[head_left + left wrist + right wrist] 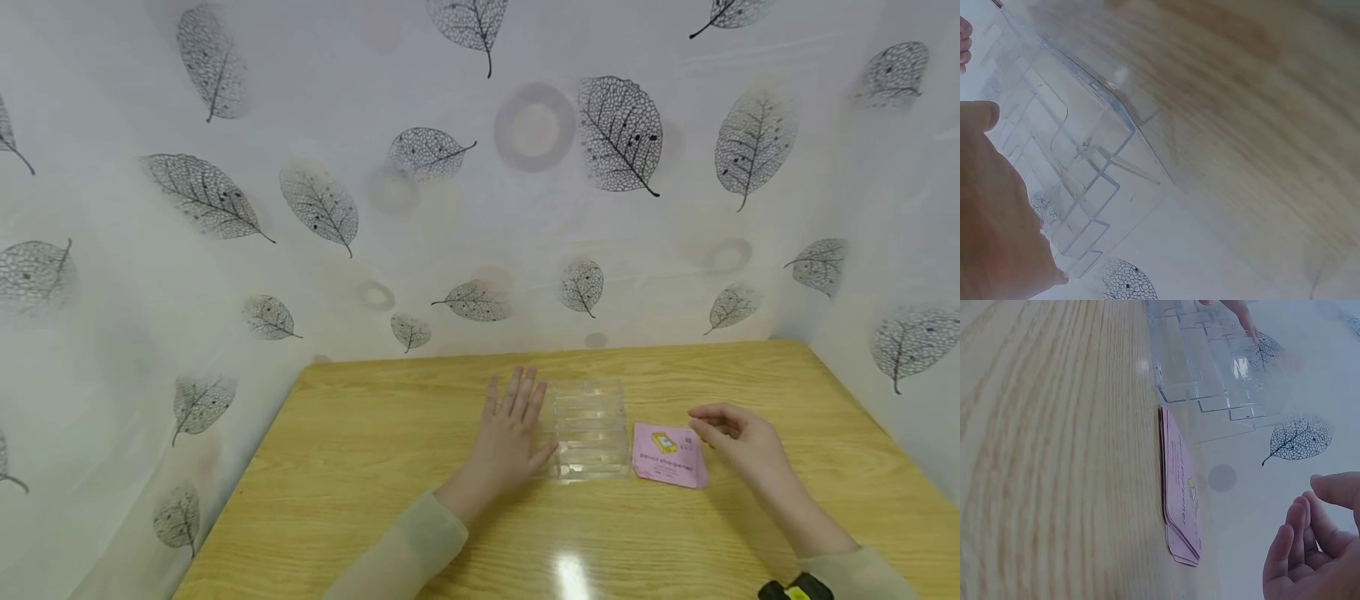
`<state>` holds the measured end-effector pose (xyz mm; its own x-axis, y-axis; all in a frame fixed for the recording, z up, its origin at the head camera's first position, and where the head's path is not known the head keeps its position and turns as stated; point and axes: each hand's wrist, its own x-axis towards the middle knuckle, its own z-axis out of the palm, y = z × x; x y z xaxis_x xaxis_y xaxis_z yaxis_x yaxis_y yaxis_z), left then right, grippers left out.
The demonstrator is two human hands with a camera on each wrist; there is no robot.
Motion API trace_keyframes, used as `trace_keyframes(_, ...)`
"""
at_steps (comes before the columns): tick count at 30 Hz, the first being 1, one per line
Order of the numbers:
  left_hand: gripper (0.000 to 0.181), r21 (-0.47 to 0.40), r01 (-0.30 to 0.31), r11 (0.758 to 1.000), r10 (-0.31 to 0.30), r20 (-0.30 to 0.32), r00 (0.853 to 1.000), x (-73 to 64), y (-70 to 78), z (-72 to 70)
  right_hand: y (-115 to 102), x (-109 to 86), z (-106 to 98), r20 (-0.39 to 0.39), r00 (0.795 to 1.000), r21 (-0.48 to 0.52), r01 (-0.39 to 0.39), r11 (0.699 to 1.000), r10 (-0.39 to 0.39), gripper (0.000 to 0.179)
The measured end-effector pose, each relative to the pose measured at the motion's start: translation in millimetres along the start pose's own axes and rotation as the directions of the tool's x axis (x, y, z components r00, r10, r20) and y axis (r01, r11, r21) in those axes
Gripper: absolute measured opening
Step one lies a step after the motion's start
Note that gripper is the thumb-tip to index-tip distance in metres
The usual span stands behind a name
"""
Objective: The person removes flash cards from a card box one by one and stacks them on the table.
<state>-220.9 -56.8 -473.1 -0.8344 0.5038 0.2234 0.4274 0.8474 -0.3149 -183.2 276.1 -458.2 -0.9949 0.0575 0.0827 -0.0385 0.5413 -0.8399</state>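
A clear plastic tiered rack (591, 429) with stepped compartments stands on the table. Along its left side lies my left hand (510, 437), fingers straight and spread, thumb at the rack's edge; the left wrist view shows the rack (1079, 150) beside the thumb. Right of the rack sits a small stack of pink cards (667, 457), printed "pencil sharpener" with a yellow picture. In the right wrist view the cards (1179, 487) lie in a slightly uneven pile. My right hand (738, 437) hovers just right of the cards, fingers loosely bent, with nothing in it.
The wood-grain table (360, 467) ends at a pale curtain (480, 217) printed with dark leaves, which surrounds it at the back and sides. A black band with a yellow patch (797, 590) is on the right wrist.
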Motion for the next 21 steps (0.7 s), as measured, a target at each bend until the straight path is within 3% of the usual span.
trace_keyframes(10,0.087,-0.006,-0.035,0.999,0.035,-0.057,0.998,-9.2,-7.4,1.0,-8,-2.0,0,-0.008,0.996,-0.020,0.094,0.995,-0.094,0.037)
trace_keyframes(21,0.087,-0.037,-0.019,0.999,0.016,-0.087,0.996,-36.7,-30.5,-3.8,-18,-3.0,1,0.020,0.986,-0.122,0.165,0.979,-0.164,0.030)
